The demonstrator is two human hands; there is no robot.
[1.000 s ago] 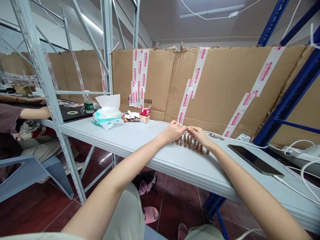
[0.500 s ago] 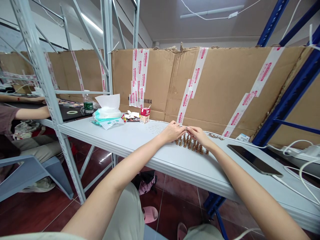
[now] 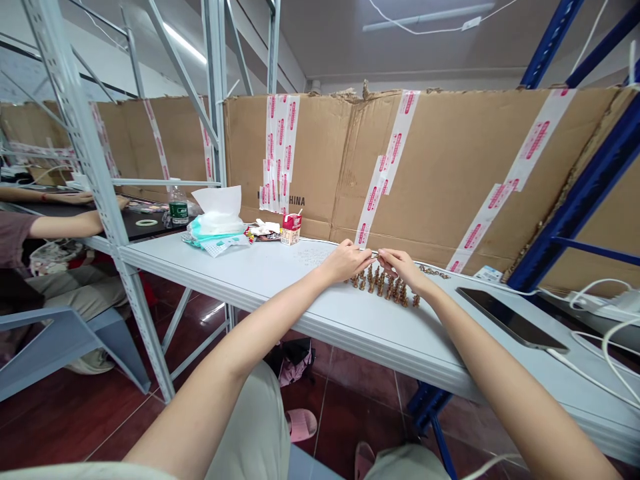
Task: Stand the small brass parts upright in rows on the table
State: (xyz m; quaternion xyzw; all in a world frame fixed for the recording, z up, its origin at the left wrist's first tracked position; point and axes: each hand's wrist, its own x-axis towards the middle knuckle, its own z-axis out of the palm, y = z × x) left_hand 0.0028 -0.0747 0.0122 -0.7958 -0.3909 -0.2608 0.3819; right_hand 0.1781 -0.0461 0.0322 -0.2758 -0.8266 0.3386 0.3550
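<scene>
My left hand and my right hand face each other just above the tabletop, fingertips nearly meeting. Both are closed in a pinch, and whatever sits between the fingers is too small to make out. Below and in front of them stand several rows of small bronze-coloured figure-like pieces, upright and close together; my fingers partly cover the back ones. Right of my right hand lie more small bronze-coloured pieces. Tiny clear bits are scattered left of my left hand.
On the white table a dark phone with a cable lies at right. A red drink carton, wrappers and a tissue pack stand at left. Cardboard walls the back. A co-worker's arm shows far left.
My fingertips have parted slightly, my right hand shifting a little to the right. A small bronze-coloured glint between them earlier is now hard to see. The bronze pieces stay in place.
</scene>
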